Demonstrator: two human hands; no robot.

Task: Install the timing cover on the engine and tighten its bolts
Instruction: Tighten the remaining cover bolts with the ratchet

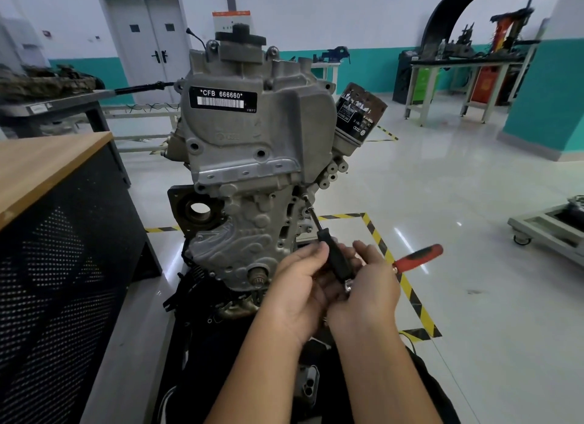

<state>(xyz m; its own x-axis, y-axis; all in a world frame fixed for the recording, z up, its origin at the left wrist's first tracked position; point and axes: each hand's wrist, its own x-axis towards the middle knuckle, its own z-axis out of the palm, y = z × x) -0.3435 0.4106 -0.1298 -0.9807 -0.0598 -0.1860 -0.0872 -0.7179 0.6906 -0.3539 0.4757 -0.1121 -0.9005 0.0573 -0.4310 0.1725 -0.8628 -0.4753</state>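
Currently your left hand (300,284) has its fingers (317,253) curled round the black driver (335,256), partway down its grip. Your right hand (368,284) closes on the rear of the same tool, where a red ratchet handle (417,257) juts out to the right. The thin shaft runs up and left to a bolt (305,197) at the right edge of the cover (249,145).

Cover location: already seated on the front of the engine (252,227), upright, label facing you.

Handling, judged: cast metal, so stiff and fairly heavy; it will not flex, but its thin flange could crack if bolts are drawn down unevenly. The bolt is small and likely easy to cross-thread, so keep the shaft in line with it. The long thin shaft may wobble; your left-hand hold near the middle looks like the right place to steady it.

Not resolved:
- whether the bit is fully engaged in the bolt head; too small to tell
- the joint between driver and ratchet, hidden by your palms
- other bolts along the cover's left and far edges; seating unclear
- the engine's base, cut off behind your forearms
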